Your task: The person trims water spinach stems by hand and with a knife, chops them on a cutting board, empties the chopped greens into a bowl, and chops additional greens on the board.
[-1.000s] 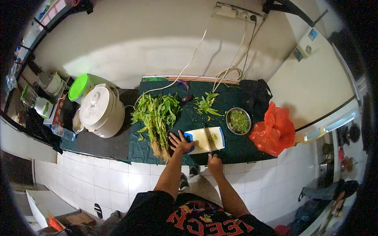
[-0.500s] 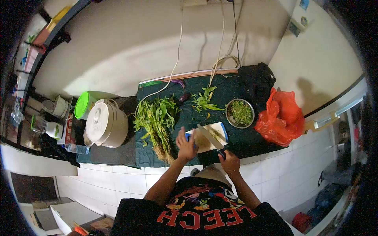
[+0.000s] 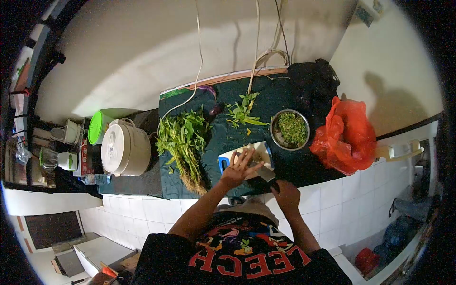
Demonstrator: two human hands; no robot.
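Note:
My left hand [image 3: 237,172] hovers over the white cutting board [image 3: 260,148] with its fingers spread, holding nothing. Gripped in my right hand [image 3: 287,194] is a kitchen knife [image 3: 266,174]; its blade lies low at the board's right side, partly hidden behind my left fingers. Whatever lies on the board is mostly covered by my left hand. Behind the board's right corner stands a metal bowl [image 3: 307,124] with chopped greens [image 3: 292,129]. A bunch of leafy greens [image 3: 183,142] with roots lies to the left. Loose leaves [image 3: 244,113] sit beyond the board.
A purple eggplant [image 3: 216,109] lies at the back of the dark green tablecloth [image 3: 280,102]. The red plastic bag [image 3: 346,137] is on the right. A rice cooker [image 3: 126,148], green-lidded container [image 3: 99,127] and plastic bottle [image 3: 97,179] stand left. White cables [image 3: 200,61] hang down the wall.
My left hand has moved right, from the board's left end to over its middle. The knife has come down toward the board's near right edge. The camera view has shifted slightly.

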